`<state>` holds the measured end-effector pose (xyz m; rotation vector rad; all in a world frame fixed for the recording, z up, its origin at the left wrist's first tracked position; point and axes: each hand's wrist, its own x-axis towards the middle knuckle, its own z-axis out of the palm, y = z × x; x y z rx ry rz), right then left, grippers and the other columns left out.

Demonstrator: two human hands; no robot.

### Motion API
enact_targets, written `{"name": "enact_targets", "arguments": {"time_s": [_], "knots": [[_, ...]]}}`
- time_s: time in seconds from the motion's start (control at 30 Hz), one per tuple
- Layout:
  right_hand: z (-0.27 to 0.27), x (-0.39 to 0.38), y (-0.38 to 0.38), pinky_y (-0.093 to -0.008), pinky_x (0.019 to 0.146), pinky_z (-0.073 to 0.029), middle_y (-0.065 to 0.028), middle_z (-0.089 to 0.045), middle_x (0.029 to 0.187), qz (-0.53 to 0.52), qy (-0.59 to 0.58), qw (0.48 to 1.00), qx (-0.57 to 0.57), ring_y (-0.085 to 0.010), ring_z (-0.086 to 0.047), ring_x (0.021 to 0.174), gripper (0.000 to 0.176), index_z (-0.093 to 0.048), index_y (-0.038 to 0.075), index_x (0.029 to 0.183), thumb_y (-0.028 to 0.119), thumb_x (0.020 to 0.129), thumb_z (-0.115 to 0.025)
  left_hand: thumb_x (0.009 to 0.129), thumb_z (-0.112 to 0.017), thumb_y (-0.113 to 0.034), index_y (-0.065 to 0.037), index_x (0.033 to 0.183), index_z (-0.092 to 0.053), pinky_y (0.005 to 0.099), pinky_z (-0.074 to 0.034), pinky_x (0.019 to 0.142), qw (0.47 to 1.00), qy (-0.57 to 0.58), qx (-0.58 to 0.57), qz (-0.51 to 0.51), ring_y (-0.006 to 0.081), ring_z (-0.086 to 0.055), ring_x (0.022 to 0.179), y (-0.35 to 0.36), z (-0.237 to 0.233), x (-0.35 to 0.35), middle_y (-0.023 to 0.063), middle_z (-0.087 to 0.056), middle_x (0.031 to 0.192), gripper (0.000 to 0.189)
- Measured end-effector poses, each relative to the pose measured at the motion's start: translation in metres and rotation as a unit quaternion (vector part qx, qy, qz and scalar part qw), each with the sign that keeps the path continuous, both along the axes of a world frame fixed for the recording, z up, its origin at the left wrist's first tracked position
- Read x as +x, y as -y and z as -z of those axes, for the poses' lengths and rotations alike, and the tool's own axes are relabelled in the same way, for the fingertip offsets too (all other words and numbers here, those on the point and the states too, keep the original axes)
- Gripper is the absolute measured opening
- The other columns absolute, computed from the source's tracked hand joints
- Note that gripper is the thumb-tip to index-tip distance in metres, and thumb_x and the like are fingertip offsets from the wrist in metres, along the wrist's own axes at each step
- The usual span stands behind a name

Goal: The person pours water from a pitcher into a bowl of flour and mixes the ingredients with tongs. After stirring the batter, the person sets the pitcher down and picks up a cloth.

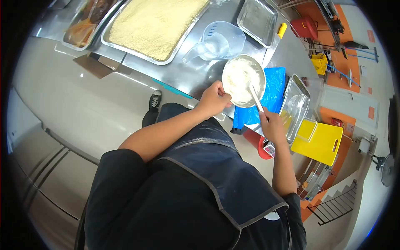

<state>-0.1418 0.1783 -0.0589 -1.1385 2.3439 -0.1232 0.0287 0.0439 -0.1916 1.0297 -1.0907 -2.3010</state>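
Note:
A round metal bowl [225, 79] with a white creamy mixture [240, 79] inside is at the table's edge. My left hand [214, 100] grips the bowl's rim on its left side, fingers closed. In my right hand [273, 125] is the handle of a light-coloured utensil [255, 96], whose far end rests in the mixture. A blue plastic bag [273, 89] lies beside the bowl, on its right. Just behind the bowl stands a clear plastic jug [227, 39].
Farther left, a large tray [168, 60] holds yellowish crumbs, beside another tray [73, 46] of packed food. An empty metal tray [257, 21] and a yellow-handled knife [282, 30] are at the back. A yellow board [321, 143] and clear containers [297, 112] are on the right.

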Motion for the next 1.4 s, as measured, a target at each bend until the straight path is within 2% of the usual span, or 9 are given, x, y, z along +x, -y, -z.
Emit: {"name": "enact_targets", "arguments": {"time_s": [0.1, 0.2, 0.3, 0.6, 0.63, 0.83, 1.03, 1.33, 1.4], "knots": [[-0.002, 0.016, 0.000, -0.0220, 0.039, -0.034, 0.0023, -0.050, 0.056, 0.150, 0.237, 0.960, 0.021, -0.0044, -0.044, 0.042, 0.040, -0.060, 0.002, 0.076, 0.032, 0.102, -0.053, 0.086, -0.062, -0.002, 0.001, 0.092, -0.048, 0.0292, -0.060, 0.065, 0.999, 0.015, 0.003, 0.031, 0.0184, -0.072, 0.078, 0.006, -0.005, 0.002, 0.0121, -0.063, 0.085, 0.016], [-0.006, 0.009, -0.005, -0.0240, 0.039, -0.035, 0.0002, -0.051, 0.057, 0.268, 0.373, 0.888, 0.010, -0.0054, -0.045, 0.044, 0.038, -0.062, -0.002, 0.077, 0.027, 0.101, -0.055, 0.088, -0.061, -0.003, 0.002, 0.094, -0.048, 0.0287, -0.061, 0.067, 0.999, 0.007, 0.012, 0.032, 0.0183, -0.071, 0.080, 0.006, -0.001, 0.003, 0.0122, -0.063, 0.086, 0.015], [-0.015, 0.008, -0.017, -0.0224, 0.040, -0.033, 0.0022, -0.050, 0.057, 0.259, 0.345, 0.901, -0.048, -0.0044, -0.043, 0.043, 0.038, -0.062, -0.001, 0.077, 0.026, 0.102, -0.053, 0.089, -0.061, -0.003, 0.002, 0.096, -0.049, 0.0283, -0.060, 0.068, 0.999, 0.020, 0.008, 0.037, 0.0181, -0.071, 0.081, 0.007, -0.004, 0.006, 0.0120, -0.063, 0.088, 0.014], [-0.006, 0.030, -0.017, -0.0339, 0.057, -0.043, -0.0152, -0.056, 0.061, 0.014, 0.063, 0.994, -0.086, -0.0176, -0.053, 0.055, 0.038, -0.062, -0.007, 0.121, 0.023, 0.098, -0.058, 0.090, -0.061, -0.007, 0.001, 0.099, -0.051, 0.0266, -0.059, 0.065, 0.993, 0.078, -0.081, -0.045, 0.0154, -0.069, 0.075, 0.018, 0.012, 0.002, 0.0088, -0.061, 0.089, 0.015], [0.005, 0.032, -0.015, -0.0380, 0.061, -0.045, -0.0233, -0.056, 0.066, 0.026, 0.072, 0.994, -0.077, -0.0248, -0.056, 0.059, 0.039, -0.062, -0.007, 0.121, 0.023, 0.097, -0.058, 0.090, -0.060, -0.006, 0.001, 0.099, -0.051, 0.0261, -0.058, 0.064, 0.994, 0.072, -0.075, -0.040, 0.0151, -0.068, 0.074, 0.019, 0.011, 0.002, 0.0085, -0.061, 0.088, 0.015], [0.035, 0.013, -0.009, -0.0439, 0.064, -0.048, -0.0290, -0.062, 0.074, 0.027, 0.024, 0.993, -0.114, -0.0419, -0.064, 0.068, 0.040, -0.064, -0.008, 0.118, 0.026, 0.097, -0.055, 0.092, -0.057, -0.002, -0.001, 0.102, -0.048, 0.0262, -0.060, 0.070, 0.998, 0.054, -0.030, -0.001, 0.0114, -0.061, 0.077, 0.017, 0.000, 0.003, 0.0060, -0.054, 0.090, 0.013], [-0.024, 0.022, -0.003, -0.0469, 0.065, -0.048, -0.0275, -0.063, 0.074, 0.053, 0.030, 0.996, -0.070, -0.0433, -0.062, 0.067, 0.036, -0.063, -0.005, 0.118, 0.022, 0.099, -0.052, 0.092, -0.056, -0.001, 0.000, 0.101, -0.048, 0.0271, -0.061, 0.072, 0.999, 0.052, -0.016, -0.003, 0.0121, -0.062, 0.076, 0.017, -0.005, 0.003, 0.0062, -0.053, 0.089, 0.012], [0.022, 0.017, -0.013, -0.0514, 0.069, -0.048, -0.0310, -0.063, 0.079, -0.039, 0.029, 0.997, -0.064, -0.0480, -0.062, 0.075, 0.032, -0.063, -0.006, 0.111, 0.021, 0.097, -0.053, 0.093, -0.055, -0.001, 0.000, 0.100, -0.046, 0.0270, -0.061, 0.074, 0.998, 0.055, -0.017, 0.004, 0.0125, -0.062, 0.077, 0.018, -0.003, 0.003, 0.0069, -0.054, 0.088, 0.011], [0.021, 0.013, -0.005, -0.0456, 0.064, -0.046, -0.0288, -0.061, 0.076, -0.009, 0.019, 0.998, -0.061, -0.0413, -0.060, 0.067, 0.034, -0.063, -0.004, 0.118, 0.022, 0.098, -0.055, 0.093, -0.055, -0.001, 0.000, 0.101, -0.046, 0.0270, -0.061, 0.074, 0.998, 0.057, -0.017, 0.004, 0.0125, -0.062, 0.078, 0.018, -0.003, 0.002, 0.0069, -0.054, 0.088, 0.012]]}}
